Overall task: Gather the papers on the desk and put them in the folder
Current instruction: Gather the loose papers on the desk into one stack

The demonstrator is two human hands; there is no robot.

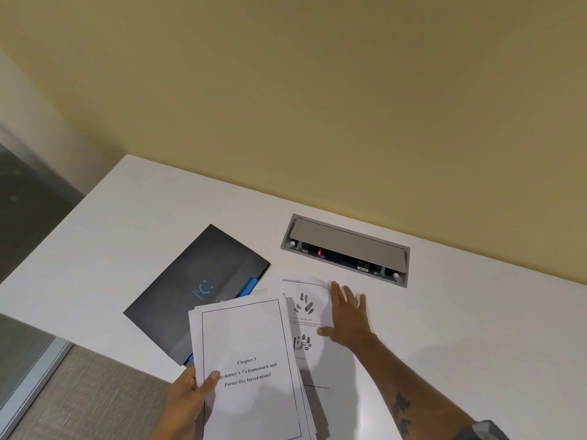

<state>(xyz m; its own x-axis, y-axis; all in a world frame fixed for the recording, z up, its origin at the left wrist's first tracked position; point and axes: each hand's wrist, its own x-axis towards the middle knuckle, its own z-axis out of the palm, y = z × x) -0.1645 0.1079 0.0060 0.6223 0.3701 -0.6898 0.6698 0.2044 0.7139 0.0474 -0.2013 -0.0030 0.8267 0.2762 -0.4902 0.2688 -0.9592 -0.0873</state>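
Observation:
My left hand (187, 398) grips a stack of white papers (251, 344) by its left edge, thumb on the top sheet headed "Chapter 3". The stack is lifted slightly over the desk's near edge. To its right a single printed sheet (306, 315) with small pictures lies flat on the white desk (127, 223). My right hand (347, 315) rests flat on that sheet's right edge, fingers spread. A dark grey folder (193, 290) with a blue logo lies shut on the desk at the left, its lower right corner under the stack.
A grey recessed power and cable box (346, 247) sits in the desk behind the loose sheet, its lid partly raised. A yellow wall (317, 106) runs along the desk's far edge. Carpet floor (95, 392) lies below the desk's left edge.

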